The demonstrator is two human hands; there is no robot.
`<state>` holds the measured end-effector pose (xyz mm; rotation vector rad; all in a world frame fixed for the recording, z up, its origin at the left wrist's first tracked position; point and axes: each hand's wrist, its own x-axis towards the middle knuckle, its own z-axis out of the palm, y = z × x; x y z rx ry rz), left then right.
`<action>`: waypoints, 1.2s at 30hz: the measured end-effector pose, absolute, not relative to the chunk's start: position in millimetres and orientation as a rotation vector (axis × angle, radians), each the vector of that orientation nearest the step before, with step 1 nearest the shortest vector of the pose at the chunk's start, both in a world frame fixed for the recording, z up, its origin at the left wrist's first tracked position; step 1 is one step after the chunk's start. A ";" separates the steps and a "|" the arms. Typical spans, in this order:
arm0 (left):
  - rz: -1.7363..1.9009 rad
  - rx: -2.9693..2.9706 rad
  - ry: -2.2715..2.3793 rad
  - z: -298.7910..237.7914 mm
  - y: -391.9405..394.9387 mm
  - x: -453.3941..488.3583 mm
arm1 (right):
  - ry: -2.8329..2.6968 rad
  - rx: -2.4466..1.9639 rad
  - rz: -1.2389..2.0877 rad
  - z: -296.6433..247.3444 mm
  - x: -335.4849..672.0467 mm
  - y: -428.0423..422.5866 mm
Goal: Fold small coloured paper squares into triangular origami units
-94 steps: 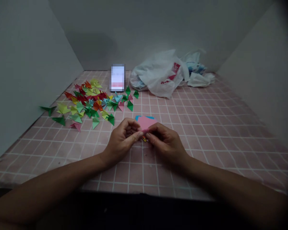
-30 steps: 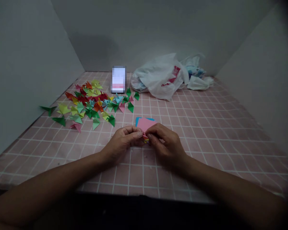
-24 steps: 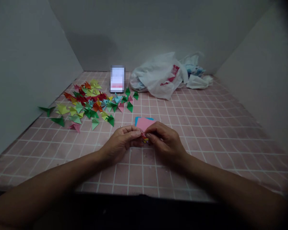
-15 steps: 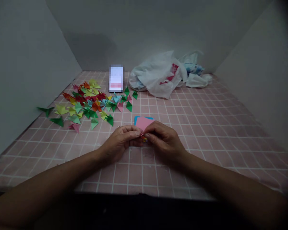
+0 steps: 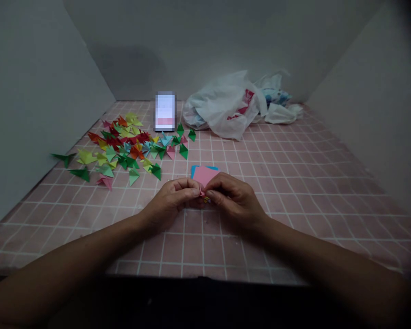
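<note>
A small folded piece of pink paper [image 5: 202, 191] is pinched between my two hands, mostly hidden by the fingers. My left hand [image 5: 178, 195] grips it from the left with thumb and fingers closed. From the right, my right hand [image 5: 235, 197] pinches the same piece between thumb and forefinger. Just beyond the fingertips lies a pile of square paper sheets, a pink sheet [image 5: 205, 174] over a blue sheet [image 5: 193, 170]. Bits of yellow and orange paper [image 5: 206, 199] show just below the fingertips; what they belong to is hidden.
Many folded paper cranes [image 5: 123, 148] in several colours lie heaped at the left. A phone [image 5: 165, 111] with a blurred screen stands behind them. Crumpled white plastic bags [image 5: 222, 107] sit at the back. A pink checked cloth [image 5: 294, 192] covers the table, with pale walls around it.
The pink piece shows slightly more between the fingertips, and less orange is visible beneath. Both hands keep nearly the same place and grip. The whole view has shifted very slightly.
</note>
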<state>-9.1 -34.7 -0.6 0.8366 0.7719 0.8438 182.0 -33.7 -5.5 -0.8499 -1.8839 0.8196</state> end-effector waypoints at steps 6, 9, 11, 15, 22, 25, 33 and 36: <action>0.866 0.862 0.763 -0.9 -35.1 -8.2 | -1.953 -0.811 0.718 -4.4 182.1 -32.7; 0.864 0.836 0.757 -0.5 -35.4 -7.2 | -1.993 -0.782 0.630 -5.1 182.7 -32.5; 0.864 0.824 0.749 -0.1 -35.8 -6.8 | -2.022 -0.752 0.557 -5.8 183.1 -32.8; 0.863 0.805 0.746 0.6 -36.4 -6.7 | -2.069 -0.735 0.493 -6.1 183.6 -33.2; 0.854 0.789 0.743 0.2 -36.7 -6.5 | -2.128 -0.708 0.360 -5.8 185.8 -32.6; 0.850 0.791 0.762 -0.4 -36.9 -6.6 | -2.192 -0.712 0.268 -5.5 186.4 -33.9; 0.841 0.827 0.748 0.5 -37.2 -5.4 | -2.048 -0.830 0.448 -3.9 182.9 -33.8; 0.849 0.889 0.772 0.7 -37.4 -6.1 | -1.890 -0.967 0.718 -4.8 181.6 -33.3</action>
